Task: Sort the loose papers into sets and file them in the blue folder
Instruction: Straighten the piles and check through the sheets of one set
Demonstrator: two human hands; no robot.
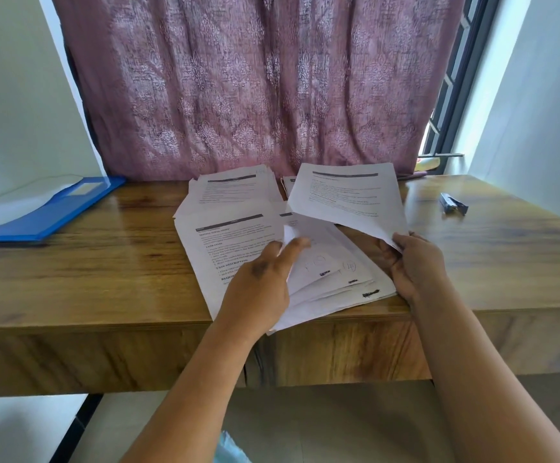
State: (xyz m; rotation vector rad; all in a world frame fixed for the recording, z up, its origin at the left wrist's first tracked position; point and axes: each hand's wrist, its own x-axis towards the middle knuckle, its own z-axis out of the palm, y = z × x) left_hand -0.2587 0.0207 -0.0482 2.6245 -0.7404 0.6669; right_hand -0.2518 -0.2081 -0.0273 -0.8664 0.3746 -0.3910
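Wooden desk (104, 272): I'm mid-sort. My right hand (417, 262) pinches a lifted sheet (348, 198); my left hand (258, 285), fingers straight, presses the loose papers (332, 282) between them. Blue folder (48, 212) lies open, far left. Next, place this sheet on its matching set.

Counts on the desk (104, 279)

One folder (48, 208), one stapler (453, 203), two hands, one lifted sheet (348, 198); stacked papers (235, 228) too overlapped to count.
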